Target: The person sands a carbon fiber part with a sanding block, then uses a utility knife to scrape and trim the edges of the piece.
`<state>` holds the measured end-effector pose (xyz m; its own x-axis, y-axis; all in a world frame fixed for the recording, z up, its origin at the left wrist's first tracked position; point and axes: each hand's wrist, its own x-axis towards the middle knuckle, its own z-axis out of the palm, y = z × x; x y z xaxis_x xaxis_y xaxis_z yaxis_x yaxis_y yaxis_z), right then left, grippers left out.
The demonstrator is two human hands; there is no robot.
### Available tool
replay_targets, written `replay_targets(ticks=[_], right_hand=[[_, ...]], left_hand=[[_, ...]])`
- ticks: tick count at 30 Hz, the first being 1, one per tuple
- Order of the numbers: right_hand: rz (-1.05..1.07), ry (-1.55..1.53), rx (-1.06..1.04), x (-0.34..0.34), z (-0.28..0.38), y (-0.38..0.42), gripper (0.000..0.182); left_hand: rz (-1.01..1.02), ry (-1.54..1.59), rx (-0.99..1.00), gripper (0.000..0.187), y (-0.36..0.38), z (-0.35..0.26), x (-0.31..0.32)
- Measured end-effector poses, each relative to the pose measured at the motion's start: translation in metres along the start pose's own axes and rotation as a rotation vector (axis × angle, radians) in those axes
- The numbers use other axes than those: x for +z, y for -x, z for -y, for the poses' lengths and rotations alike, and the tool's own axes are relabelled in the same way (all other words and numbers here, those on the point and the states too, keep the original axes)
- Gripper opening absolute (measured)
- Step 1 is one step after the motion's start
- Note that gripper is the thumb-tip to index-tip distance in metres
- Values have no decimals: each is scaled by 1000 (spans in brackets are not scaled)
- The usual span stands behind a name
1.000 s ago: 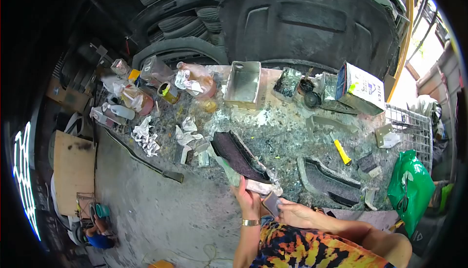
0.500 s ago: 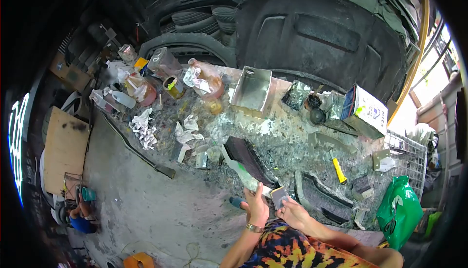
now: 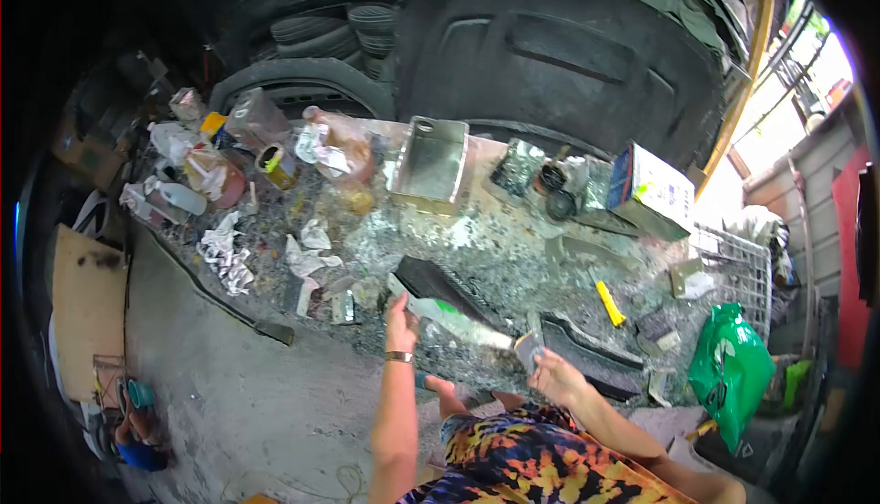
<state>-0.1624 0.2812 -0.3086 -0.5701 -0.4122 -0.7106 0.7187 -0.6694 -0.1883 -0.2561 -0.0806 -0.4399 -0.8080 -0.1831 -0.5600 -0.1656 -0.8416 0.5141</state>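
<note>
Nearest is the person's tie-dyed shirt [image 3: 536, 458], in orange, black and blue cloth. The left hand [image 3: 401, 325], with a metal-banded wristwatch [image 3: 400, 356] at its wrist, grips the left end of a curved panel [image 3: 449, 307]; some of its fingers are hidden. The right hand [image 3: 557, 378] pinches a flat grey pad [image 3: 529, 350] by the panel's right end; whether pad and panel touch cannot be told.

The panel lies slantwise at the near edge of the workbench [image 3: 467, 234]. It is long and bowed, its upper face black and rough, its near side a smooth whitish band with a bright green patch.

Just right of it rests a second curved panel [image 3: 591, 357], dark and textured inside a greyish rim. Beyond are a yellow handle [image 3: 610, 302] and, farther right, a shiny green plastic bag [image 3: 733, 367]. Crumpled white paper [image 3: 225, 252] lies to the left on the stained, speckled top. Farther back stands an open rectangular metal container [image 3: 423, 200]. Behind the bench lean a broad matt-black car hood [image 3: 559, 55] and ribbed tyres [image 3: 316, 35].
</note>
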Motion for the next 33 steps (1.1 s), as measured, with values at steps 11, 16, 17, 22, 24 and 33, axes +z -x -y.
replay_targets(ticks=[11, 16, 17, 22, 24, 33], right_hand=[[421, 383, 196, 23, 132, -27, 29], [248, 736, 26, 62, 144, -26, 27], [173, 877, -86, 67, 141, -27, 27], [88, 1471, -765, 103, 81, -25, 23], [48, 1593, -727, 140, 58, -9, 24], [-2, 1665, -1154, 134, 25, -31, 33]], left_hand=[[126, -47, 98, 25, 199, -89, 39], [-21, -223, 400, 28, 245, -65, 46], [-93, -206, 454, 30, 253, -55, 56], [-194, -96, 581, 36, 266, -27, 62], [-195, -63, 554, 38, 269, -18, 66], [-86, 32, 412, 49, 283, -4, 61]])
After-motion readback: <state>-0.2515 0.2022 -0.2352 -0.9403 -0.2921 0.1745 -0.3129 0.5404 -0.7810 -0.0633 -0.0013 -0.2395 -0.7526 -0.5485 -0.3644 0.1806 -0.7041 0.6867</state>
